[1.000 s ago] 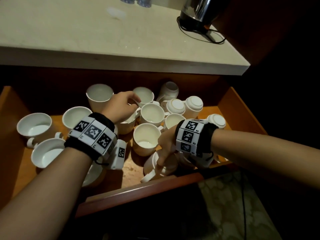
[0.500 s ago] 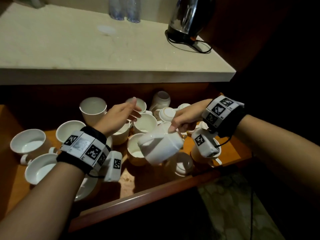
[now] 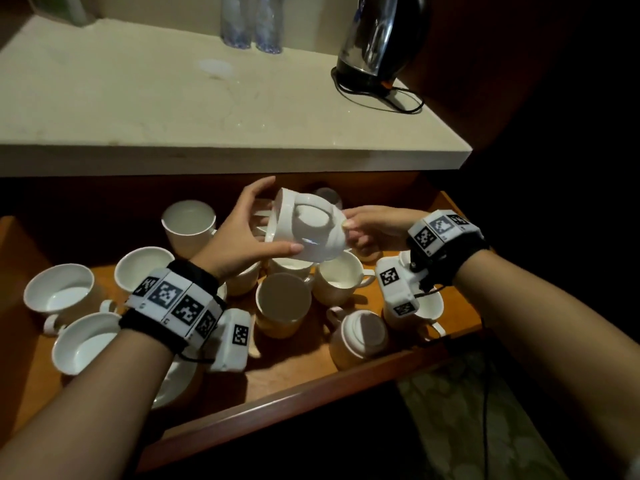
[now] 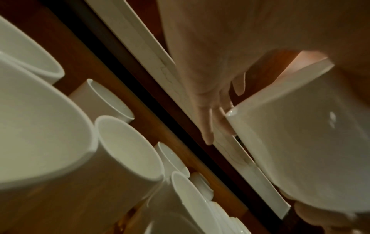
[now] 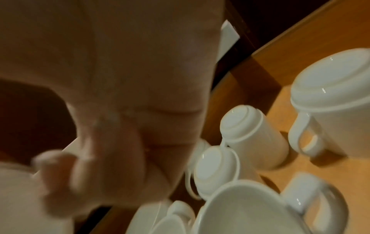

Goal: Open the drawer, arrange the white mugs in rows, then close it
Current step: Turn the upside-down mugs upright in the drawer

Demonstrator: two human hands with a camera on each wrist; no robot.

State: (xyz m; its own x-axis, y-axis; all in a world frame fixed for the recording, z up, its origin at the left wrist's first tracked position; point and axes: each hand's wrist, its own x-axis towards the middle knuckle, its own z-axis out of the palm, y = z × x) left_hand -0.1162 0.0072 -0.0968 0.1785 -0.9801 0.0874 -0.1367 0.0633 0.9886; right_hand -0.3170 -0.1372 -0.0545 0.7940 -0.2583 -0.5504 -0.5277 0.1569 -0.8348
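Observation:
A white mug (image 3: 304,233) hangs tipped on its side above the open wooden drawer (image 3: 311,403), its foot turned toward me. My left hand (image 3: 275,218) holds it at the mouth end, thumb on the wall and fingers (image 4: 208,126) along the rim. From the other side, my right hand (image 3: 351,233) pinches its foot end; the right wrist view is blurred there. Several white mugs stand in the drawer below: upright ones (image 3: 59,292) at the left and middle, and inverted ones (image 3: 363,334) (image 5: 252,136) at the right.
A pale stone countertop (image 3: 207,98) overhangs the drawer's back. On it stand a steel kettle (image 3: 381,36) with its cord and two clear bottles (image 3: 249,22). The drawer's right wall (image 3: 446,209) is close to my right wrist. Patterned floor (image 3: 467,410) lies below.
My right hand lifted a mug from the drawer's front and carried it up and toward the back. My left hand left the mugs below and took hold of its mouth end.

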